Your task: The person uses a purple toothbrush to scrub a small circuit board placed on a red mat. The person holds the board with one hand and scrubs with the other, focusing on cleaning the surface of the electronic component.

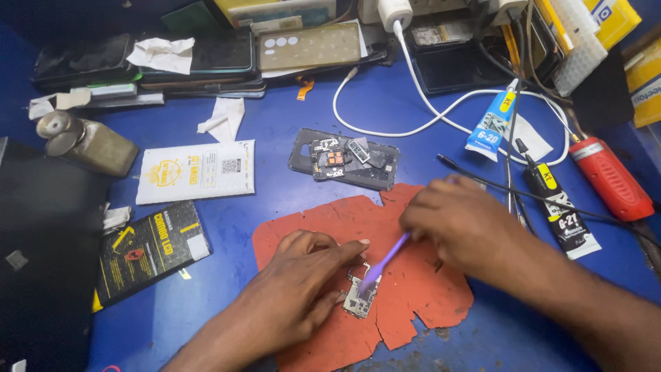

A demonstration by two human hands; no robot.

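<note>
A small circuit board [359, 295] is pinned flat on a torn red mat [413, 289] by the left hand [303, 289], whose extended forefinger lies across the board's upper edge while the other fingers are curled loosely beside it. A purple brush [384, 260] is gripped in the right hand [458, 224], fingers clenched around its handle; the bristle end is laid on the board, the handle slanting up toward two o'clock.

The board sits toward the mat's lower middle, near a ragged notch in the six o'clock edge. Bare red mat is left at three o'clock of the board; the mat's frayed border is reached soon after at five o'clock, beyond which blue table [289, 179] is seen.

At twelve o'clock of the mat, just off its upper edge, a dark opened phone back [344, 160] is lain, with open blue surface between it and the hands. At nine and ten o'clock a black packet [148, 251] and a white packet [196, 171] are set well apart from the mat, with a clear lane between. At two to three o'clock the room is narrower: a black glue tube [561, 207], a blue-white glue tube [492, 124], a red tool [609, 178] and a thin black cable [523, 189] crossing just above the right hand. A metal bottle [86, 143] is stood at the far ten o'clock side.
</note>
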